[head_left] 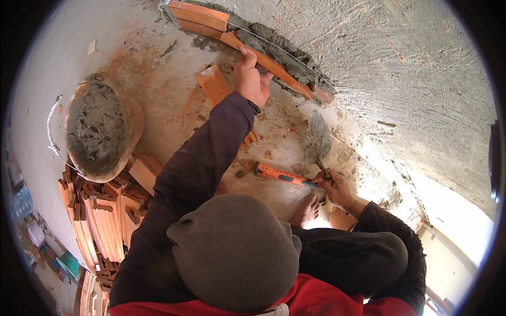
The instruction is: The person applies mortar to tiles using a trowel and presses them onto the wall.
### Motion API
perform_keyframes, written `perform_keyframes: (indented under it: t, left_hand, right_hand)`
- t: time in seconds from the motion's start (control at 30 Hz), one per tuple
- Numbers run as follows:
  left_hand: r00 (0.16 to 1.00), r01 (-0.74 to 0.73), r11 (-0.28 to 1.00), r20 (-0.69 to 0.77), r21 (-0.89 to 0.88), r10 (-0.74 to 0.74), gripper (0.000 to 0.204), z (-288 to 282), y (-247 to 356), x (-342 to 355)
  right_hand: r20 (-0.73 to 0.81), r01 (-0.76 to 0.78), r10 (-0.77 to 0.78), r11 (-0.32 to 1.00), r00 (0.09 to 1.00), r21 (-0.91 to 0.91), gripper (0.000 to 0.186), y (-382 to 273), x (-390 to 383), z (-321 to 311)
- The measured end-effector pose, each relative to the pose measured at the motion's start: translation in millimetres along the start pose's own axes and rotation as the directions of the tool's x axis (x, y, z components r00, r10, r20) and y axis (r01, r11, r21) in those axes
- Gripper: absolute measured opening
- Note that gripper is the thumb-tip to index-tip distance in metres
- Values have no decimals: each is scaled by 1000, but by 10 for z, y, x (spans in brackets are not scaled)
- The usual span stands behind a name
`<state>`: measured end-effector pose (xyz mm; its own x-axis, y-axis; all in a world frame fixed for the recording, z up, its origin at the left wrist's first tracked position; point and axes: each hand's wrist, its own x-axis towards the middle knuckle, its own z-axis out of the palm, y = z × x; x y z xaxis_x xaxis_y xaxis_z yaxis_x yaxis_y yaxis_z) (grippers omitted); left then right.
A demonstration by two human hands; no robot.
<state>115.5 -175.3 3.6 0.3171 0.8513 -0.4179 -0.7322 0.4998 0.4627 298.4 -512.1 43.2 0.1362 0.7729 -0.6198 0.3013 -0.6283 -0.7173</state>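
Note:
My left hand (252, 80) is closed on a long terracotta tile strip (282, 72) along the foot of the wall, its thumb on the tile's upper face. Grey mortar (274, 45) lies between that strip and the wall. Beyond its far left end sit other terracotta pieces (203, 18), with a thin string (253, 31) stretched across above the row. My right hand (337, 189) grips the handle of a trowel (318, 137), whose blade is coated in mortar, low over the floor. Right beside that hand, an orange tool with dark inserts (282, 174) reaches leftward.
A bucket (136, 118) of wet mortar with a rope handle stands at the left. Below it are stacked terracotta pieces (100, 221). A loose piece (213, 84) lies near my left wrist. The rough plastered wall (411, 68) rises at the right. A bare foot (305, 210) shows below the orange tool.

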Motion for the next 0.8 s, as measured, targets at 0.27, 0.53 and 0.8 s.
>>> perform_keyframes:
  t: [0.27, 0.53, 0.8]
  left_hand:
    - [996, -2, 998, -94, 58, 8, 45, 157, 18, 20]
    - [989, -51, 991, -135, 121, 67, 49, 269, 7, 56]
    - [985, -57, 990, -154, 125, 76, 65, 259, -36, 166]
  right_hand:
    - [-17, -21, 19, 992, 1000, -125, 13, -108, 2, -19]
    - [-27, 42, -45, 994, 999, -103, 11, -36, 34, -5]
    - [-15, 20, -23, 990, 1000, -141, 12, -26, 28, -33]
